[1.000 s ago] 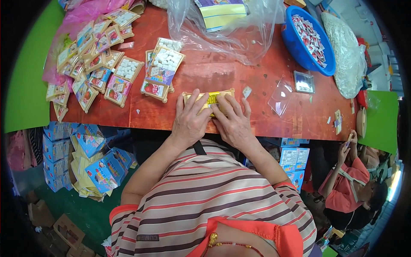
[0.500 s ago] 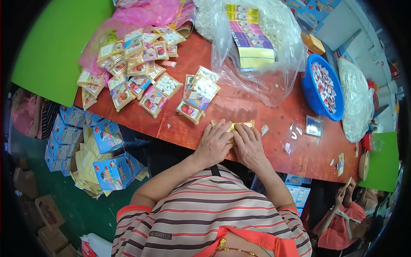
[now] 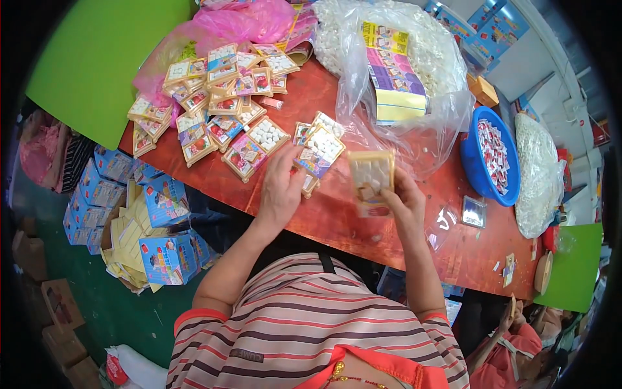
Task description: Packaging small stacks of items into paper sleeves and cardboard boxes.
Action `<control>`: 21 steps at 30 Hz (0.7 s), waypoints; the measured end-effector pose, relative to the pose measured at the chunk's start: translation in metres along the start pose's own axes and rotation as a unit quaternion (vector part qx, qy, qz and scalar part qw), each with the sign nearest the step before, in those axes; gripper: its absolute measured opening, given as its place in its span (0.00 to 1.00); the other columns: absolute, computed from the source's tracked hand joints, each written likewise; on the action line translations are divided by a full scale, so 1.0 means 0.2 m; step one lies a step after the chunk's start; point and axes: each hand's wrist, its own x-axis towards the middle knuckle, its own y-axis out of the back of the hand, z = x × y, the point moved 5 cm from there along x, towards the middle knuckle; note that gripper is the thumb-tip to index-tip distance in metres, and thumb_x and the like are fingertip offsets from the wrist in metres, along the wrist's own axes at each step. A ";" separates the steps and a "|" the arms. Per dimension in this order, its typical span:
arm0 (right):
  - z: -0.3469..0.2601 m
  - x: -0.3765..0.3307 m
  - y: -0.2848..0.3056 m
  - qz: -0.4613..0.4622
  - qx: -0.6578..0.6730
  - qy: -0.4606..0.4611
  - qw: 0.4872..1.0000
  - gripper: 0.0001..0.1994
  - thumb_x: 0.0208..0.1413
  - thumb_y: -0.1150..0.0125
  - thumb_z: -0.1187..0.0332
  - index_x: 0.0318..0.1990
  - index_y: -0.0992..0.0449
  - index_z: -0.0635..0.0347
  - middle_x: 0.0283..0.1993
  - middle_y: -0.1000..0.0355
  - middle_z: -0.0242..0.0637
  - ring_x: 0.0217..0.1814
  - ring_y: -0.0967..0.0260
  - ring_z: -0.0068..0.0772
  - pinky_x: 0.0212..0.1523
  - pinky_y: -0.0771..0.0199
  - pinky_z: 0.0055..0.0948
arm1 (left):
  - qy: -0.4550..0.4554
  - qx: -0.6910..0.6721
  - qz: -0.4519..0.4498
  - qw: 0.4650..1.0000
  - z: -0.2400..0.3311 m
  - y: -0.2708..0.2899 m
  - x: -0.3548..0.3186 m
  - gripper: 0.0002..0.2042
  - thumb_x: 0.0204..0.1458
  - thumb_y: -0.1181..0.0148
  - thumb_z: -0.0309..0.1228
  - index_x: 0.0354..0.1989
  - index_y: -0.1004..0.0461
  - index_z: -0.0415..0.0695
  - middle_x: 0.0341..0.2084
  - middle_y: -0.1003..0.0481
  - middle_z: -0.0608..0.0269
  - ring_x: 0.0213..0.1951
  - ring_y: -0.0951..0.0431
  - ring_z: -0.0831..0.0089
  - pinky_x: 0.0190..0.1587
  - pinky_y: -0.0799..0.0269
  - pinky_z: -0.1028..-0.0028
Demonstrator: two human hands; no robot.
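The tan-edged pack, its contents smeared by motion blur, is held above the red table in the fingers of the right hand. The left hand partly hides similar stacked packs; whether its fingers grasp one cannot be told.

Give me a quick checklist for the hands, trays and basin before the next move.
1. Right hand gripping a tray: ok.
2. Contents of that tray sharp enough to inspect: not ok, blurred.
3. Left hand beside the small tray stack: ok.
4. Left fingers touching that stack: cannot tell.
5. Larger tray pile neatly squared: not ok, trays overlap at odd angles.
6. Blue basin holding small packets: ok.
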 end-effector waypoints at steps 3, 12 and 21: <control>0.07 0.14 -0.17 -0.024 0.151 -0.064 0.986 0.20 0.52 0.46 0.80 0.55 0.34 0.70 0.48 0.28 0.42 0.48 0.29 0.29 0.49 0.27 0.29 | 0.143 -0.131 -0.041 0.980 -0.11 -0.02 -0.03 0.20 0.55 0.50 0.29 0.55 0.35 0.34 0.52 0.32 0.45 0.55 0.32 0.54 0.58 0.38 0.65; 0.43 0.32 -0.33 0.057 0.154 -0.132 0.977 0.20 0.56 0.48 0.77 0.57 0.36 0.67 0.49 0.31 0.40 0.48 0.30 0.28 0.48 0.26 0.28 | 0.271 -0.429 -0.024 0.862 -0.12 -0.10 -0.13 0.24 0.56 0.52 0.27 0.61 0.41 0.32 0.53 0.33 0.50 0.55 0.32 0.68 0.58 0.39 0.71; 0.30 0.23 -0.45 0.015 0.182 -0.145 0.972 0.22 0.56 0.47 0.76 0.59 0.39 0.67 0.53 0.33 0.41 0.54 0.33 0.31 0.55 0.32 0.30 | 0.082 -0.117 -0.032 0.989 0.01 -0.15 -0.20 0.29 0.51 0.46 0.29 0.62 0.43 0.33 0.63 0.46 0.40 0.66 0.50 0.45 0.67 0.57 0.53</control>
